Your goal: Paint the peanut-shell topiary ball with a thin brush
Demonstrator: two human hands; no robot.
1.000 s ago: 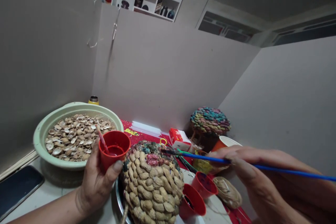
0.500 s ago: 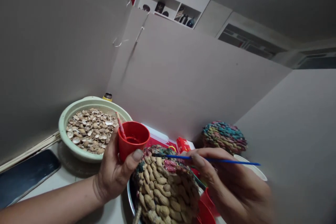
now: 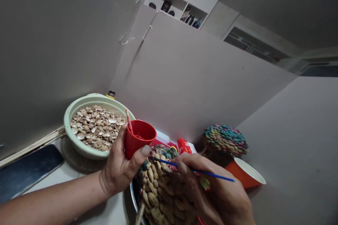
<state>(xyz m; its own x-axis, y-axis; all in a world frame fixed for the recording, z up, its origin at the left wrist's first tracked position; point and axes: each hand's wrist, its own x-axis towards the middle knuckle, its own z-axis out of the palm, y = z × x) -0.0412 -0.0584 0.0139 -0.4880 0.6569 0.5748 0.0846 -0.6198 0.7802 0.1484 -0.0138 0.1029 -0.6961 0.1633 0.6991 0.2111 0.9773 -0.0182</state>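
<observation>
My left hand is wrapped round a red cup with some red liquid inside and a pinkish stick leaning in it. In my right hand is a thin blue paintbrush, pinched between thumb and fingers. Its dark tip is at the upper part of a piece covered with peanut shells; whether it touches cannot be made out. Most shells there are bare tan, while the upper edge carries teal, green and pink colour. My right hand hides the piece's right side.
On the left stands a pale green basin of nut shells, with a dark phone and thin sticks nearby. Behind my right hand are a painted shell piece, an orange container and a red box.
My right hand has moved left and down with the paintbrush, which now slants more steeply. The orange container shows more. The view has shifted slightly, and my left hand still holds the cup.
</observation>
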